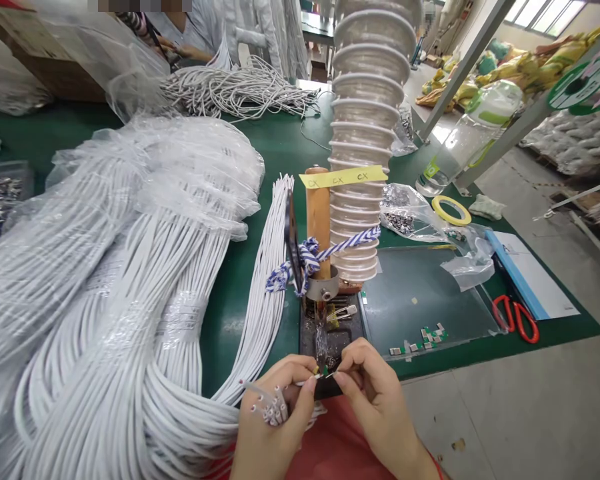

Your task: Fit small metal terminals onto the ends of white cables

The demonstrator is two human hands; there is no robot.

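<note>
My left hand [275, 427] is closed around several white cables [275, 408], their cut ends poking out above the thumb. Its thumb and forefinger pinch one cable end, close to a tiny green piece [325, 371]. Opposite, my right hand [375, 407] pinches a thin silvery wire-like piece [329, 375], too small to name surely. Both sets of fingertips meet just below the tip of an upright soldering iron [319, 223] with a wooden handle, tied with blue-and-white cord. Under it stands a dark, stained base [350, 333].
Large bundles of white cable [180, 267] cover the left. A clear ribbed hose [365, 133] rises behind the iron. On the right are a mat [405, 287] with small green boards [427, 337], red-handled scissors [517, 320], yellow tape [451, 210] and a bottle [467, 143]. Another person sits opposite.
</note>
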